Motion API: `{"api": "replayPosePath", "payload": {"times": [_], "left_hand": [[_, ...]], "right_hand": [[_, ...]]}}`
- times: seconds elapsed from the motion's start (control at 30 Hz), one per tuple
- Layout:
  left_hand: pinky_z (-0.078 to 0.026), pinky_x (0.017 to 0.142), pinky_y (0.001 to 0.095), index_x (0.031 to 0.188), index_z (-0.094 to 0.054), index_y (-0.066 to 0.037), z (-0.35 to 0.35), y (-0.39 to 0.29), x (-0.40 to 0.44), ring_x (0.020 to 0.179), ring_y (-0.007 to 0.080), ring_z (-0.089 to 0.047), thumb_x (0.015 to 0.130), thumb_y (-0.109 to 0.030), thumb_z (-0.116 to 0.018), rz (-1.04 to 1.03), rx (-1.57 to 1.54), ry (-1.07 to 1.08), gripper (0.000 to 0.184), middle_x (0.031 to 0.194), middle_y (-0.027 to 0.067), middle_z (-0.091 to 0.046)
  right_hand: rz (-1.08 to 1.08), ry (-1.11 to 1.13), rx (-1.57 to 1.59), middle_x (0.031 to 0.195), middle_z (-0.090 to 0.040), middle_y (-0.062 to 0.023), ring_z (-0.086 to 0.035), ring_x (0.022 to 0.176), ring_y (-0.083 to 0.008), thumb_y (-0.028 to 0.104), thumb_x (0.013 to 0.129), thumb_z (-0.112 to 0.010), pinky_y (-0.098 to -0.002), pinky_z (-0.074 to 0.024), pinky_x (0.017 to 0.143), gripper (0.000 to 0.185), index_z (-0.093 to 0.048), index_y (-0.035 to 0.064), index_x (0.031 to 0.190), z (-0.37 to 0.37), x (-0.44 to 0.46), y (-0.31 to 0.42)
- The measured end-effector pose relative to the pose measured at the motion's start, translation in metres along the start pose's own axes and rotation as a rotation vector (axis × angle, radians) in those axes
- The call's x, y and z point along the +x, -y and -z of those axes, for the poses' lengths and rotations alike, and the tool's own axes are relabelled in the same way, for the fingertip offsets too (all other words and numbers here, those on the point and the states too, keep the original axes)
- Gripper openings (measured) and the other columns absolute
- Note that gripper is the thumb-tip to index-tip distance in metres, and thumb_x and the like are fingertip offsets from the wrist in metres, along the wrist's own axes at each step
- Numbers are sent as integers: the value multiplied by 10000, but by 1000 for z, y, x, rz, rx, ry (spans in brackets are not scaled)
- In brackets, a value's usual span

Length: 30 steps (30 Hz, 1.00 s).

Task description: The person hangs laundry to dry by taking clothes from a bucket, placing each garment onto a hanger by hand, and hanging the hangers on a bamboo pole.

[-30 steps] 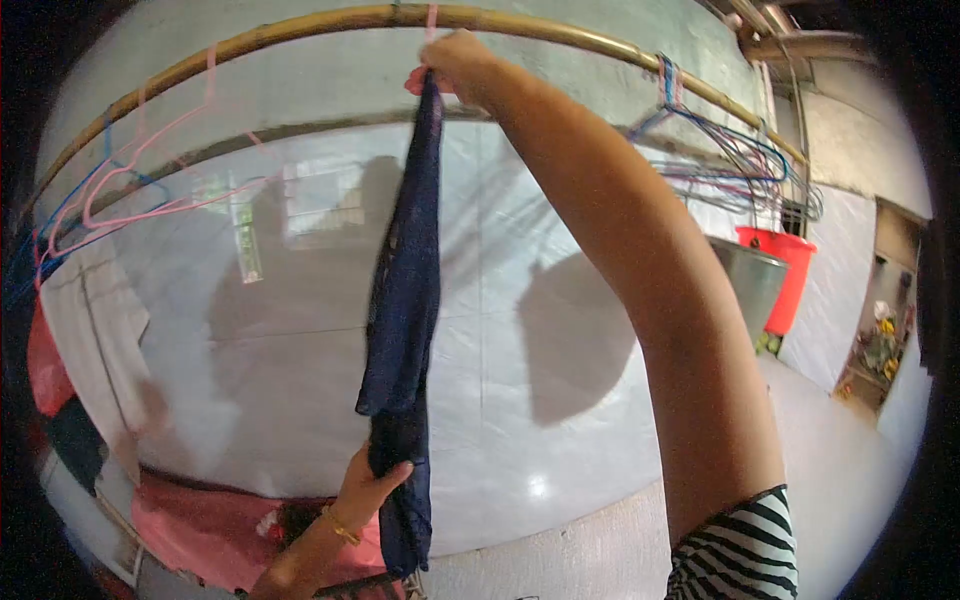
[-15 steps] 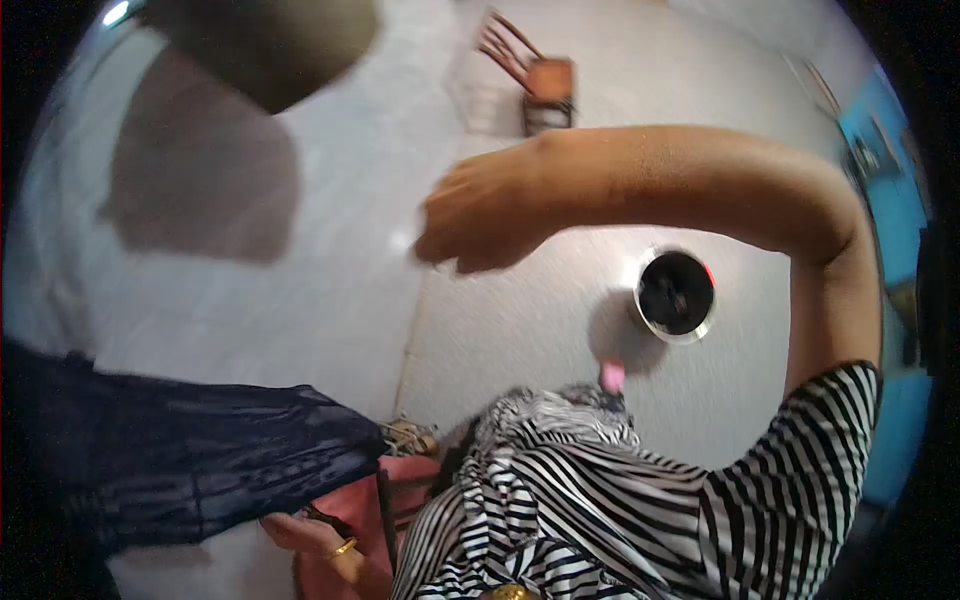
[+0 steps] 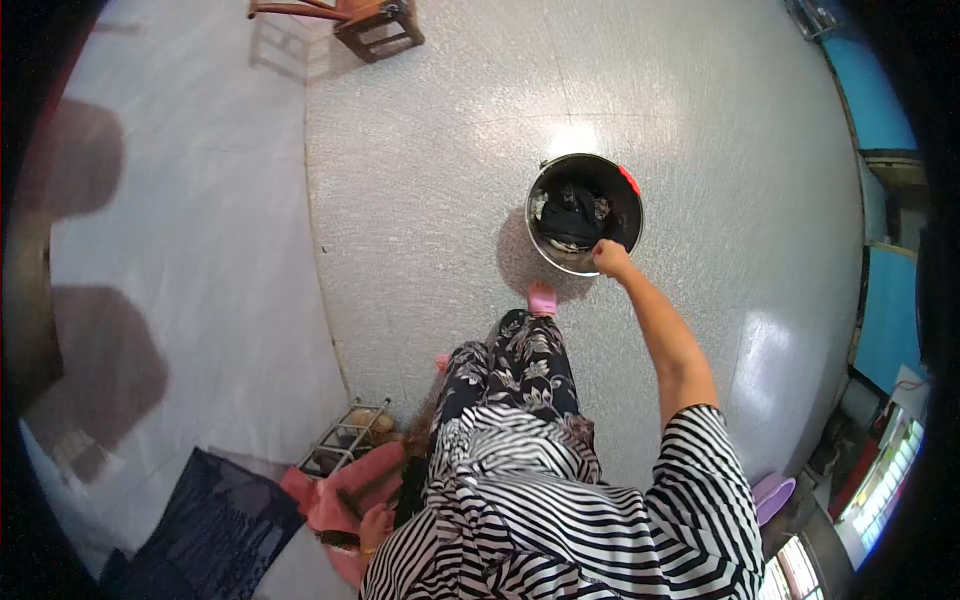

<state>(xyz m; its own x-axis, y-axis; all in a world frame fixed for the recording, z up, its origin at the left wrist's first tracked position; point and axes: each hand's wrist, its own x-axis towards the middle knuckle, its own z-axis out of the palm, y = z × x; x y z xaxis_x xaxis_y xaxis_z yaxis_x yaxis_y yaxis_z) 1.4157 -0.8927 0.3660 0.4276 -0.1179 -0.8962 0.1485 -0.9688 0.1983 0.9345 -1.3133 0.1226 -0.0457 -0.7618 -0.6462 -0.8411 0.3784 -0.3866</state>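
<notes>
A metal bucket (image 3: 533, 232) stands on the floor in front of me, with dark, partly patterned cloth (image 3: 570, 215) inside and a red patch on its rim. My right hand (image 3: 610, 257) is closed at the bucket's near right rim; what its fingers hold, if anything, is hidden. Down at my left side, my left hand (image 3: 377, 525) is beside a pink cloth (image 3: 345, 490), its fingers too small and partly hidden to read. A dark navy cloth (image 3: 225, 525) hangs at the lower left, apart from both hands.
A wooden chair (image 3: 385, 25) is at the top left. Near my left leg is a metal rack (image 3: 345, 440). Blue cabinets (image 3: 885, 310) line the right side, and a purple basin (image 3: 772, 497) lies lower right. My foot with a pink band (image 3: 541, 299) is near the bucket.
My right arm has swung from across the view down to the bucket's rim. My view has tilted and shifted toward the bucket. My left hand is no longer at the navy cloth's edge.
</notes>
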Motion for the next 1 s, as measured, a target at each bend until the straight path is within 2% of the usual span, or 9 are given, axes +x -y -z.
{"api": "replayPosePath", "payload": {"times": [0.07,0.13,0.2,0.4,0.53,0.7,0.77,0.9,1.0], "left_hand": [[-389,569,191,992,-457,-23,-55,-80,-34,686,85,-479,760,-99,-479,-157,315,108,245,833,26,-524],[-389,609,193,997,-456,-12,-85,-115,-28,709,83,-478,749,-47,-474,-60,229,89,251,826,28,-522],[-386,656,198,1016,-445,-3,-103,-138,-17,738,91,-481,752,-38,-468,-337,343,137,267,826,40,-523],[-391,696,214,1030,-429,11,-153,-195,-12,760,105,-492,757,-15,-453,-258,201,100,275,839,61,-526],[-403,727,243,1036,-414,18,-172,-196,-11,793,135,-509,761,-25,-450,-312,459,159,280,862,80,-528],[-400,715,231,1037,-408,11,-171,-184,-4,813,138,-503,766,-42,-451,-92,291,182,280,861,71,-524],[-395,714,223,1039,-406,7,-171,-188,-4,820,134,-498,768,-45,-452,-70,307,164,280,866,66,-522],[-390,699,219,1048,-403,-2,-173,-208,7,802,117,-491,770,-52,-457,-211,385,244,288,873,58,-519],[-399,653,221,1058,-404,-22,-174,-218,16,766,111,-491,777,-80,-455,-292,214,328,291,876,60,-518]], "right_hand": [[-91,14,-72,816,-544,-183,-523,809,-298,122,661,-458,-364,-414,712,180,-549,48,798,-26,19,-24],[-162,110,-76,977,-478,-184,-486,884,-309,96,666,-466,-363,-399,747,224,-510,57,882,-38,36,-33],[-255,182,-133,1118,-359,-164,-459,927,-311,69,666,-473,-368,-391,766,312,-435,64,975,-40,46,-22],[-126,74,-7,1265,-128,-140,-438,961,-322,17,633,-520,-367,-385,781,632,-212,81,1182,-87,118,-36],[-194,112,164,1293,-31,-122,-402,1018,-299,23,616,-549,-355,-377,798,759,-106,81,1230,-123,158,-46],[-246,228,-25,1183,-302,-185,-465,938,-291,83,647,-543,-351,-397,767,635,-192,19,1173,-118,155,-32],[-219,177,-169,929,-514,-179,-526,802,-309,142,681,-506,-364,-424,700,387,-359,-5,1007,-114,144,-30],[-223,-73,41,743,-549,-205,-530,716,-343,137,665,-472,-382,-424,640,196,-487,-7,798,-64,99,-7],[-176,-244,442,713,-561,-163,-550,673,-265,122,628,-442,-316,-415,640,297,-518,-3,887,-41,72,-9]]}}
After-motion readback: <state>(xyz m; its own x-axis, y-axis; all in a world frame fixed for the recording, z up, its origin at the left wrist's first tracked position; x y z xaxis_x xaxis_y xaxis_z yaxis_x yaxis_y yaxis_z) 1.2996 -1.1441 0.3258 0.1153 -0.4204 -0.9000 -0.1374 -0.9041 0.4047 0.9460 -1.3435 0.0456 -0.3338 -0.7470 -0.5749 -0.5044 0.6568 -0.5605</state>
